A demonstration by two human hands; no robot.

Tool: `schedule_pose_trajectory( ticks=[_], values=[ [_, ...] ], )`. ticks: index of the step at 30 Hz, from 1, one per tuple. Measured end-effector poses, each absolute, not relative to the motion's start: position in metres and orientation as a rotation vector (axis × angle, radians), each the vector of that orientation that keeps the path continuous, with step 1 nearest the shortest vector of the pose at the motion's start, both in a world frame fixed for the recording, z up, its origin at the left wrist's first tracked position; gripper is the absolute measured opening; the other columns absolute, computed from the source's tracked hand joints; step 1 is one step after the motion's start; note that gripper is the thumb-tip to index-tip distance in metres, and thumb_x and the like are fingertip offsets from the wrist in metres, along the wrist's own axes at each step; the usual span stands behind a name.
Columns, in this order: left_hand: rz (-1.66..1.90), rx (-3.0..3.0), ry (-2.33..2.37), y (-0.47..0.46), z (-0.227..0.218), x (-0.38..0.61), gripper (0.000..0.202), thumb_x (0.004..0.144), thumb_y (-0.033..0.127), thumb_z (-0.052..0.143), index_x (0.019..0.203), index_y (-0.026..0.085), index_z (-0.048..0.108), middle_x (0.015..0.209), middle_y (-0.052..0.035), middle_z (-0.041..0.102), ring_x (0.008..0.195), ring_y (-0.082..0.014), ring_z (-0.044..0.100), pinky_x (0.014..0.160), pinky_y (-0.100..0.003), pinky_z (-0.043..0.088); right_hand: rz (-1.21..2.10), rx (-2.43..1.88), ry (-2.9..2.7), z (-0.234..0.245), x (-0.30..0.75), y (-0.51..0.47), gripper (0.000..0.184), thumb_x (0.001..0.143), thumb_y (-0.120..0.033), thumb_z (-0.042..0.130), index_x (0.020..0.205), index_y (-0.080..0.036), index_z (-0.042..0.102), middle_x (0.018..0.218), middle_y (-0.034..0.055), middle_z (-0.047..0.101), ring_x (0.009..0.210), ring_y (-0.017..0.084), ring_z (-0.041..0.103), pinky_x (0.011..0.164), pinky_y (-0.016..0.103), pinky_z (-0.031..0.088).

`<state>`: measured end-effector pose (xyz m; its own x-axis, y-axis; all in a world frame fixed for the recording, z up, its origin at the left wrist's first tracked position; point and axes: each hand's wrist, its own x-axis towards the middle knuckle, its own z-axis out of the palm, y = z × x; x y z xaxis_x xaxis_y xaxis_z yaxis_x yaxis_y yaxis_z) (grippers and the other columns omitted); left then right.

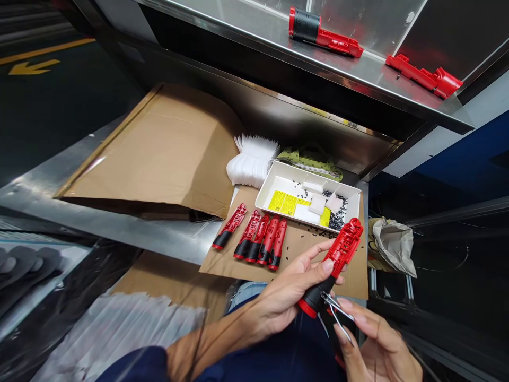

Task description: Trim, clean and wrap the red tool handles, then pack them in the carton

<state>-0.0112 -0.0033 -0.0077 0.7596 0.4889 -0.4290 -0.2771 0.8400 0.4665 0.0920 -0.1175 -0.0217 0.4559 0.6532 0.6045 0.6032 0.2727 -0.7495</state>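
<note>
A metal bench (pixel 189 236) carries a cardboard sheet (pixel 302 241). The left hand (pixel 284 289) is wrapped round the middle of a red-and-black casing (pixel 345 249); the right hand (pixel 382 339) pinches a silver hand tool (pixel 339 308) between thumb and forefinger, its tip at the casing's black part. Past the left fingertips sits a white tray (pixel 276 183) of black pieces (pixel 338 218); 5 similar casings (pixel 258 239) lie left of those fingers. If the casing rolls, the tip could skid, scratching it or nicking the left fingers; a loose pinch could drop the tool.

The head camera looks forward and down, tilted, close above the bench (pixel 186 241).
</note>
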Motion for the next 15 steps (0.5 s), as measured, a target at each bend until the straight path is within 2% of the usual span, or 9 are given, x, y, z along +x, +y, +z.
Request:
schedule_pose_trajectory(
  ticks=[6, 11, 15],
  values=[
    [0.449, 0.379, 0.587, -0.0029, -0.0066, -0.0104, 0.07, 0.071, 0.042, 0.084, 0.132, 0.021, 0.058, 0.086, -0.0035, 0.065, 0.079, -0.0124, 0.061, 0.064, -0.018, 0.049, 0.057, -1.399, -1.203, -0.0218, 0.0967, -0.1196, 0.024, 0.079, -0.011, 0.076, 0.1, -0.019, 0.068, 0.088, 0.0031, 0.078, 0.077, 0.02, 0.076, 0.072, 0.027, 0.065],
    [0.43, 0.4, 0.575, -0.0036, -0.0084, -0.0103, 0.068, 0.075, 0.043, 0.081, 0.135, 0.022, 0.055, 0.085, -0.0034, 0.066, 0.066, -0.0086, 0.056, 0.062, -0.018, 0.046, 0.01, -1.413, -1.266, -0.0167, 0.1004, -0.116, 0.019, 0.08, -0.012, 0.074, 0.096, -0.019, 0.067, 0.086, 0.002, 0.078, 0.075, 0.019, 0.077, 0.07, 0.025, 0.065],
    [0.428, 0.403, 0.57, -0.0034, -0.0088, -0.0094, 0.069, 0.075, 0.043, 0.08, 0.135, 0.022, 0.055, 0.085, -0.0033, 0.066, 0.065, -0.0083, 0.055, 0.062, -0.018, 0.046, 0.0, -1.422, -1.285, -0.0162, 0.0976, -0.1156, 0.015, 0.081, -0.014, 0.074, 0.093, -0.019, 0.067, 0.081, 0.0025, 0.078, 0.072, 0.02, 0.077, 0.065, 0.028, 0.066]
  ],
)
